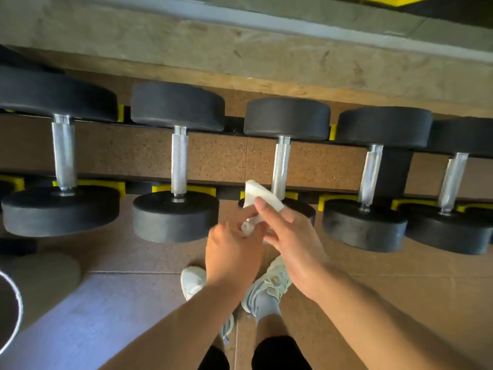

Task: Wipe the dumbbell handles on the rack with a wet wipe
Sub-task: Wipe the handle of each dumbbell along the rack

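both the left hand and right hand are pinching a limp, soft wet wipe, likely best wrapped around the stiff knurled handle.

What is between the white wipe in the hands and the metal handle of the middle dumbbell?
Nothing. In the head view the wet wipe, held by both hands, sits just left of the middle dumbbell handle; whether they touch cannot be told.

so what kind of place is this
Most likely a gym's free-weights area. A row of black dumbbells with metal handles sits on a rack with yellow cradles, over speckled rubber flooring. Both hands hold a wet wipe in front of them.
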Motion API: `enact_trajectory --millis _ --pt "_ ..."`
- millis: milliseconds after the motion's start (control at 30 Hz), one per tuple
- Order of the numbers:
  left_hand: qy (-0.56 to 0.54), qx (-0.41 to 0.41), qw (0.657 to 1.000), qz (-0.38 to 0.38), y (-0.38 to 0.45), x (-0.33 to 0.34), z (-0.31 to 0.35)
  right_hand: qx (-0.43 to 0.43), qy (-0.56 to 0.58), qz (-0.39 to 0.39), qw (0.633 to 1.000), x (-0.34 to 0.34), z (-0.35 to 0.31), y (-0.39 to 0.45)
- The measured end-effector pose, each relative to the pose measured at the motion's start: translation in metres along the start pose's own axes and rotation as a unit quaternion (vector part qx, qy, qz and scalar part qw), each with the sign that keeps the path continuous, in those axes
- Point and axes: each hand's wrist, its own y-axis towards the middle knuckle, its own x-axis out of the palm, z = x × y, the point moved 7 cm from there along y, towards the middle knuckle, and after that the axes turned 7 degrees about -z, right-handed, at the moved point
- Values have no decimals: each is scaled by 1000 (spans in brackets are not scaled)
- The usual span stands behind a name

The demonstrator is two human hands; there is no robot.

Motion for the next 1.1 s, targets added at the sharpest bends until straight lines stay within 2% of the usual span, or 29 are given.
enact_trajectory --millis 33,100,167,200,233,300,367,467,533,600,633,667,700,733,800,833,867,900,933,967,1000,1067,1100 --pt "24 15 1000 -5 0 4 3 30 81 4 996 -1 5 2" --pt "71 35 997 -16 -2 11 9 57 132 48 988 -9 7 5" --pt "87 26 996 -12 -3 13 9 23 16 129 991 -25 -7 7" --pt "88 14 996 2 -4 11 8 -32 -105 165 980 -33 -24 10" --pt "91 -14 996 15 -4 9 4 -110 -231 179 950 -35 -47 12" --pt "123 -116 986 0 0 11 -9 -273 -449 156 836 -23 -85 23" --pt "191 -202 958 -61 6 20 -18 -369 -588 82 715 -12 -95 49" --pt "241 -250 926 -145 21 39 -18 -337 -750 -49 567 -16 -82 97" --pt "242 -280 913 -174 29 52 -14 -310 -804 -92 499 -31 -72 111" --pt "252 -304 903 -167 36 58 -13 -286 -812 -125 493 -42 -59 108" --pt "262 -309 900 -159 39 59 -13 -264 -801 -155 515 -44 -48 102" --pt "267 -313 899 -153 41 59 -13 -227 -782 -192 548 -46 -33 95" --pt "266 -318 897 -154 43 61 -18 -193 -748 -224 595 -44 -25 85" --pt "260 -323 896 -158 46 63 -23 -165 -698 -230 658 -43 -25 78" --pt "268 -316 894 -169 57 69 -30 -168 -621 -165 747 -46 -44 79" --pt "288 -307 887 -191 63 72 -29 -222 -619 -122 744 -44 -60 82" --pt "303 -307 873 -226 65 73 -23 -295 -631 -94 711 -38 -75 83" --pt "314 -323 852 -267 64 74 -19 -361 -667 -87 645 -32 -84 86" --pt "323 -345 830 -296 62 74 -17 -393 -714 -105 570 -28 -86 91" --pt "329 -356 820 -305 62 73 -14 -395 -753 -129 510 -31 -82 99" --pt "352 -351 814 -300 63 73 -12 -360 -783 -140 488 -38 -78 107" --pt "394 -333 821 -246 67 70 -14 -297 -788 -149 518 -56 -66 112" --pt "408 -330 823 -220 65 68 -14 -293 -767 -161 547 -59 -59 106"
